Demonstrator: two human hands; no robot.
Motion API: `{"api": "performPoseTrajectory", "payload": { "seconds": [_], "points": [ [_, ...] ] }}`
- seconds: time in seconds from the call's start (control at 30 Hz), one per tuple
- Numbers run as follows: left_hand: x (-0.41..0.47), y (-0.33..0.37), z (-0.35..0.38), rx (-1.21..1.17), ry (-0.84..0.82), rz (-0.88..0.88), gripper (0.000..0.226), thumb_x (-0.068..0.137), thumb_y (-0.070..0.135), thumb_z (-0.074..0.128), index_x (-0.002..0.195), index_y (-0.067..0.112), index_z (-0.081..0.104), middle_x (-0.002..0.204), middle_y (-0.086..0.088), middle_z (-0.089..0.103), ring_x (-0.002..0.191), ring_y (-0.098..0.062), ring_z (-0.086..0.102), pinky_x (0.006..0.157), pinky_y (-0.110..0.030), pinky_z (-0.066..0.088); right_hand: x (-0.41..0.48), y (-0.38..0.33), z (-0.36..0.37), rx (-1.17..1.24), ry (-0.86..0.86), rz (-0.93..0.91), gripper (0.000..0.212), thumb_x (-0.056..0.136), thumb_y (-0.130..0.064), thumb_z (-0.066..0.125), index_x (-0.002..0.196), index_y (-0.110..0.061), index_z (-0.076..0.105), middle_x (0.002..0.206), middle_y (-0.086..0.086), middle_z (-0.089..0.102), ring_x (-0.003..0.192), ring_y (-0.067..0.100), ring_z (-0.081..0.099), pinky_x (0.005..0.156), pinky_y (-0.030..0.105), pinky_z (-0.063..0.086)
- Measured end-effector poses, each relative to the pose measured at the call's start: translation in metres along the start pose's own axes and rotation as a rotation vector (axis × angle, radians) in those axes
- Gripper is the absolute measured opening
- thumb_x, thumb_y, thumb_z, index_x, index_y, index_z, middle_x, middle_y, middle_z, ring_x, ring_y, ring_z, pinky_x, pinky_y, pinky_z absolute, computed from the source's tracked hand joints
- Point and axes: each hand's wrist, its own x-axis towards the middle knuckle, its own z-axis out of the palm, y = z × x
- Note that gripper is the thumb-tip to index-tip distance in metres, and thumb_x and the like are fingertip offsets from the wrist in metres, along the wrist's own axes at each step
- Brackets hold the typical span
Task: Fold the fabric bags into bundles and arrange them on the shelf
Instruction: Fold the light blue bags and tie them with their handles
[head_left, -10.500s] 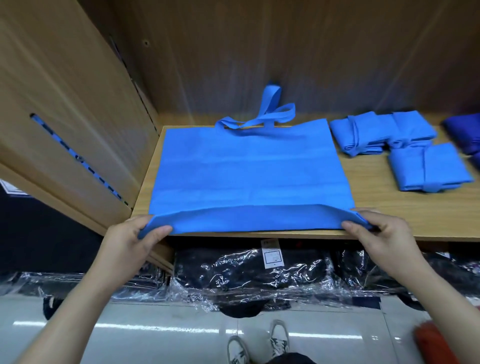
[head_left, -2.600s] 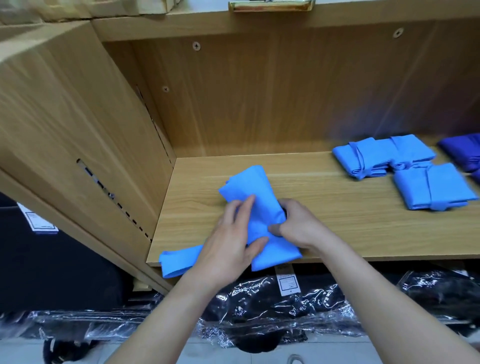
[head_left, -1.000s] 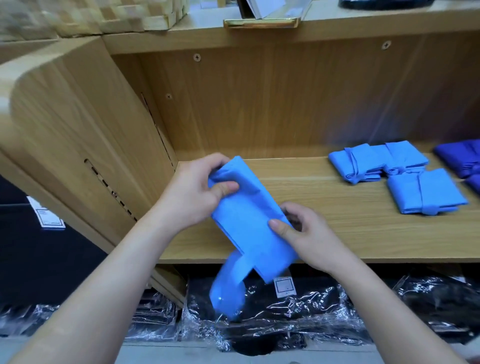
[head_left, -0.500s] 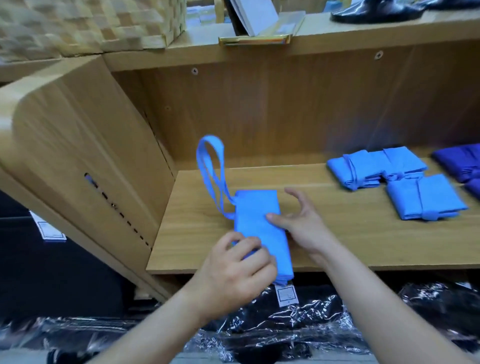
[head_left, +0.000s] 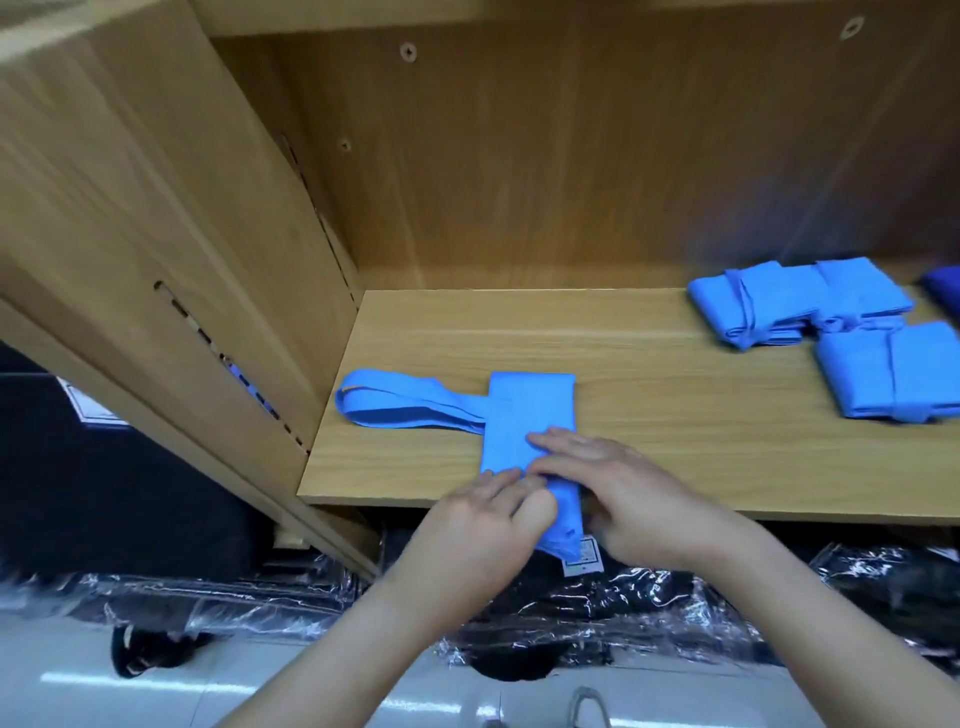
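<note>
Left hand (head_left: 483, 525) pinches folded bag (head_left: 530, 410); right hand (head_left: 623, 493) presses atop.

Light blue bag (head_left: 530, 415) and bundles (head_left: 779, 306), pale woodgrain shelf (head_left: 675, 426)

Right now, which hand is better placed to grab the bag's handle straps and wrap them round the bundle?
Probably left. The handle straps lie on the shelf left of the folded bag, nearer the left hand, while the right hand presses the bag flat with straight fingers.
</note>
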Motion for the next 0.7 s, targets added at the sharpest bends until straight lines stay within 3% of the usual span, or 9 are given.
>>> {"api": "performPoseTrajectory", "payload": {
  "seconds": [0.07,0.13,0.17,0.23,0.33,0.4,0.47,0.53,0.7],
  "points": [
    [0.007,-0.006,-0.011,-0.023,-0.051,-0.017,0.018,0.076,0.005,0.045,0.092,0.014,0.042,0.080,-0.001,0.069,0.068,-0.020,0.068,0.047,-0.027,0.050,-0.002,0.004,0.002,-0.066,-0.004,-0.012,0.070,0.077,-0.011,0.049,0.142,-0.037,0.041,0.155,-0.024,0.023,0.144,-0.004,0.016,0.118,0.035,0.018],
    [0.013,-0.012,-0.024,-0.080,-0.053,-0.101,0.026,0.072,0.016,0.056,0.093,0.018,0.041,0.072,0.001,0.065,0.058,-0.024,0.063,0.039,-0.026,0.043,0.004,0.003,0.004,-0.043,0.219,-0.016,0.056,0.074,-0.014,0.052,0.127,-0.031,0.060,0.137,-0.017,0.055,0.130,0.004,0.048,0.105,0.045,0.038],
    [0.015,-0.014,-0.032,-0.175,-0.027,-0.189,0.028,0.072,0.025,0.057,0.096,0.022,0.042,0.075,0.003,0.067,0.063,-0.024,0.064,0.043,-0.027,0.047,0.007,0.002,0.003,0.004,0.344,-0.026,0.048,0.072,-0.009,0.055,0.115,-0.025,0.068,0.121,-0.012,0.067,0.115,0.011,0.060,0.095,0.047,0.046],
    [0.024,-0.018,-0.057,-0.529,0.034,-0.434,0.034,0.073,0.040,0.063,0.100,0.033,0.044,0.099,0.016,0.067,0.082,-0.009,0.066,0.068,-0.025,0.053,0.010,-0.002,-0.003,0.151,0.518,-0.079,0.037,0.071,0.001,0.057,0.099,-0.019,0.071,0.099,-0.009,0.073,0.095,0.016,0.067,0.084,0.042,0.052],
    [0.034,-0.038,-0.078,-0.903,0.063,-0.677,0.063,0.061,0.030,0.092,0.108,0.041,0.051,0.106,0.034,0.064,0.105,0.013,0.057,0.092,-0.011,0.041,0.012,-0.025,-0.029,0.642,0.630,-0.072,0.039,0.077,-0.006,0.056,0.091,-0.038,0.072,0.094,-0.031,0.069,0.092,-0.011,0.062,0.083,0.014,0.049],
    [0.037,-0.048,-0.081,-0.968,-0.044,-0.713,0.052,0.061,0.029,0.091,0.105,0.036,0.063,0.106,0.021,0.070,0.105,0.007,0.061,0.090,-0.014,0.044,0.017,-0.029,-0.043,0.898,0.690,-0.051,0.035,0.080,-0.015,0.060,0.090,-0.046,0.072,0.091,-0.032,0.068,0.090,-0.012,0.060,0.081,0.012,0.047],
    [0.038,-0.048,-0.079,-1.101,-0.037,-0.783,0.030,0.071,0.037,0.085,0.093,0.021,0.071,0.095,0.001,0.075,0.084,-0.005,0.069,0.078,-0.019,0.052,0.024,-0.030,-0.048,0.899,0.671,-0.016,0.017,0.081,-0.018,0.062,0.085,-0.031,0.072,0.087,-0.023,0.070,0.084,-0.005,0.060,0.076,0.015,0.049],
    [0.040,-0.040,-0.076,-1.317,0.004,-0.904,0.028,0.077,0.030,0.072,0.094,0.007,0.070,0.088,-0.014,0.074,0.066,-0.009,0.068,0.063,-0.019,0.054,0.028,-0.031,-0.045,0.917,0.626,0.054,0.010,0.084,-0.012,0.067,0.083,-0.022,0.067,0.080,-0.017,0.070,0.076,-0.002,0.060,0.070,0.017,0.050],
    [0.041,-0.033,-0.068,-1.389,0.029,-1.013,0.013,0.093,0.009,0.059,0.099,0.008,0.070,0.092,-0.016,0.075,0.082,-0.025,0.072,0.075,-0.033,0.058,0.029,-0.039,-0.040,1.148,0.501,0.125,0.019,0.088,-0.003,0.065,0.102,-0.016,0.065,0.091,-0.003,0.075,0.080,0.013,0.070,0.069,0.028,0.057]
  ]
}}
